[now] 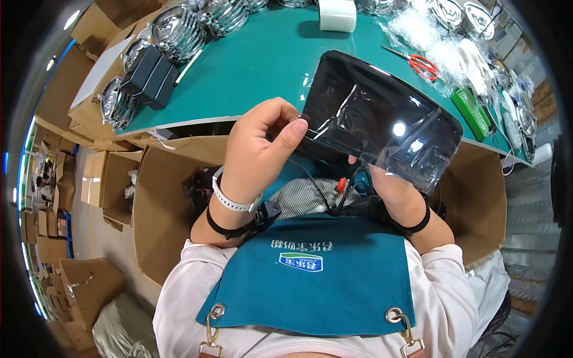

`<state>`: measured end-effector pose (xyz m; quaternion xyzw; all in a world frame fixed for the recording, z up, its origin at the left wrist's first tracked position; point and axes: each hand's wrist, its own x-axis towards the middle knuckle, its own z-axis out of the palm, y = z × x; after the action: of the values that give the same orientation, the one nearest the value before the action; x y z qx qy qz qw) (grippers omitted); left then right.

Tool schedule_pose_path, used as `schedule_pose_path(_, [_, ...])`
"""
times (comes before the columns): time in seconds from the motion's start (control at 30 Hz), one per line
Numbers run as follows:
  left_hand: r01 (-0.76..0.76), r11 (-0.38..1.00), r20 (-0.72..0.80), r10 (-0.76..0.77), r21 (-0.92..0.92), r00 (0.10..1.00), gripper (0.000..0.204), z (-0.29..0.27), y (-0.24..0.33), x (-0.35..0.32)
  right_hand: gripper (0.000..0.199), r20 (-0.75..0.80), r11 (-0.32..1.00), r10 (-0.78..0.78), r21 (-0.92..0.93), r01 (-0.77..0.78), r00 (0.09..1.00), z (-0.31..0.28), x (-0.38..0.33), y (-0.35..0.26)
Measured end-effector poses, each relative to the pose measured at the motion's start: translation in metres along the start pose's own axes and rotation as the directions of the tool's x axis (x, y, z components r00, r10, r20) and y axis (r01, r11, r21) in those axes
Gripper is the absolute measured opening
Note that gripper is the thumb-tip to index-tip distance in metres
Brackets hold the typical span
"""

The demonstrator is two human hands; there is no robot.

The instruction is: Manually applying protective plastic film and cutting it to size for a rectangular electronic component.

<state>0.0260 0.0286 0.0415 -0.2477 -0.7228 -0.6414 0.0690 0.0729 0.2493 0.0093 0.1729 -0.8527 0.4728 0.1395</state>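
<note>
I hold a black, flat, rounded-rectangle panel in a clear plastic bag (pixel 382 116) above my lap, in front of the green table (pixel 262 59). My left hand (pixel 259 149) pinches the bag's left edge between thumb and fingers. My right hand (pixel 394 185) supports the panel from underneath and is mostly hidden by it. The panel's glossy face reflects a light. A white band and a black band circle my left wrist.
On the table stand a roll of clear tape (pixel 337 15), red-handled scissors (pixel 424 64), black boxes (pixel 149 74), shiny round metal parts (pixel 179 30), plastic bags (pixel 430 36) and a green tray (pixel 471 107). Open cardboard boxes (pixel 158 203) sit below the table on both sides.
</note>
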Motion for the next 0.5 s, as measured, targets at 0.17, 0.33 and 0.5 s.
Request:
schedule_pose_path(0.17, [-0.116, 0.961, -0.045, 0.132, 0.250, 0.990, 0.027, 0.004, 0.005, 0.002, 0.015, -0.004, 0.981, 0.147, 0.128, -0.145, 0.989, -0.002, -0.002, 0.002])
schedule_pose_path(0.33, [-0.180, 0.900, -0.044, 0.215, 0.396, 0.976, 0.031, 0.007, 0.003, 0.005, 0.017, -0.082, 0.995, 0.078, 0.070, -0.072, 0.994, 0.007, -0.004, 0.012])
schedule_pose_path(0.5, [-0.171, 0.938, -0.034, 0.189, 0.302, 0.981, 0.032, 0.003, 0.003, 0.003, 0.017, -0.054, 0.986, 0.057, 0.159, -0.048, 0.997, 0.004, -0.002, 0.005])
